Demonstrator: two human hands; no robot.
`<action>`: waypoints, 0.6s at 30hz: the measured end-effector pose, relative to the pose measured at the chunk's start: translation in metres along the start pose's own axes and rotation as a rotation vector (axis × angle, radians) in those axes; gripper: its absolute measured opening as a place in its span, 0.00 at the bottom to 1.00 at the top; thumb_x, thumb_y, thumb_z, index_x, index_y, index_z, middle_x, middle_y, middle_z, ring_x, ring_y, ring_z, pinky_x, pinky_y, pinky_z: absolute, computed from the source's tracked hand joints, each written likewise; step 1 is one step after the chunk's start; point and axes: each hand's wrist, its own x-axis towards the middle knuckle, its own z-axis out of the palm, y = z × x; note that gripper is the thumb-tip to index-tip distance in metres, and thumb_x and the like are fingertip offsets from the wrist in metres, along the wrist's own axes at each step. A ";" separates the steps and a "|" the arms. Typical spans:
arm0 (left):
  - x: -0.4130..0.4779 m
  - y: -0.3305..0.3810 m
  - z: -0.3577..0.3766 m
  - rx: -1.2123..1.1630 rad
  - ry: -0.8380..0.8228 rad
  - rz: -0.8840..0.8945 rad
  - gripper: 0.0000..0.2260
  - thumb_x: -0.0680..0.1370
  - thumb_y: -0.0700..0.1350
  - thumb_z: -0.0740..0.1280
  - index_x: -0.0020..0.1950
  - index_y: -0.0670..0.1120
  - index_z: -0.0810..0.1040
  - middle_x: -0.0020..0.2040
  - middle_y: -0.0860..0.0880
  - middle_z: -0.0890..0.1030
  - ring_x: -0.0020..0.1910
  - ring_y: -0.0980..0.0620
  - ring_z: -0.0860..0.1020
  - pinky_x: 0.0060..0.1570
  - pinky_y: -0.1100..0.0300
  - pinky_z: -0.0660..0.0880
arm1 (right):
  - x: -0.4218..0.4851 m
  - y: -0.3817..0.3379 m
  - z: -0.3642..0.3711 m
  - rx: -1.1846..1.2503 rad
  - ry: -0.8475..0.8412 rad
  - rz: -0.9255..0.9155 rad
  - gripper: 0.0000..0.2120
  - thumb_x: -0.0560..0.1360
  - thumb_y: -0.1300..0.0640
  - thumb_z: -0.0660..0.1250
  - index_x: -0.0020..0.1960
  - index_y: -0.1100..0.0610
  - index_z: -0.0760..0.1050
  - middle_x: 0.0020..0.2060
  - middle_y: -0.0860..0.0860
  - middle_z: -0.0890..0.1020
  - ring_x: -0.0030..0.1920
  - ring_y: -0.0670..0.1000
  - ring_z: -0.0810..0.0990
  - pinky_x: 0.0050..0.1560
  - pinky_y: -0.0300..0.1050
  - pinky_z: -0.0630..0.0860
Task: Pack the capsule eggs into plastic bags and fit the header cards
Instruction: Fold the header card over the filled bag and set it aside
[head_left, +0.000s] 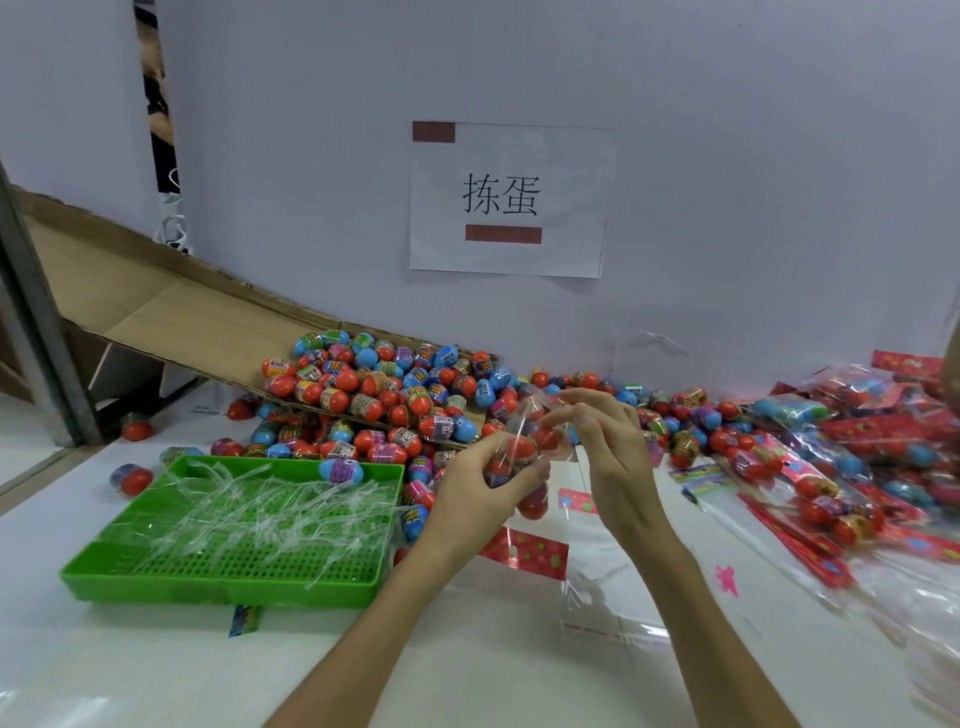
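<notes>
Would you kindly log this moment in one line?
phase: bagging | left hand: grips clear plastic bag holding red capsule eggs | right hand: pinches bag top

Tray left, eggs behind, packs right.

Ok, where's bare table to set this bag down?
Bare table runs along the near edge in front of the green tray. A smaller strip lies left of it. Crowded: loose eggs behind, packed bags right, empty bags in the middle.

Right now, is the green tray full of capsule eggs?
No, the green tray holds mainly clear plastic strips, not a load of eggs.
</notes>
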 end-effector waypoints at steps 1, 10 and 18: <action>-0.001 0.000 0.000 -0.023 0.001 -0.007 0.12 0.78 0.58 0.73 0.58 0.54 0.83 0.49 0.54 0.86 0.51 0.53 0.85 0.49 0.51 0.85 | 0.000 0.001 0.000 -0.019 -0.009 -0.004 0.18 0.81 0.43 0.52 0.50 0.41 0.82 0.62 0.44 0.78 0.67 0.47 0.69 0.68 0.52 0.66; 0.001 -0.001 -0.001 -0.076 -0.011 -0.038 0.11 0.77 0.52 0.76 0.57 0.51 0.84 0.48 0.51 0.87 0.47 0.52 0.86 0.45 0.49 0.86 | -0.002 0.005 -0.005 -0.120 -0.060 0.069 0.33 0.76 0.32 0.50 0.56 0.53 0.84 0.59 0.42 0.78 0.64 0.47 0.69 0.68 0.60 0.66; 0.002 0.002 -0.004 -0.188 0.005 -0.111 0.10 0.77 0.50 0.76 0.57 0.52 0.84 0.48 0.51 0.88 0.45 0.51 0.87 0.43 0.55 0.85 | 0.001 0.007 -0.011 0.121 -0.196 0.119 0.14 0.73 0.43 0.65 0.50 0.51 0.81 0.56 0.45 0.79 0.58 0.43 0.77 0.55 0.43 0.74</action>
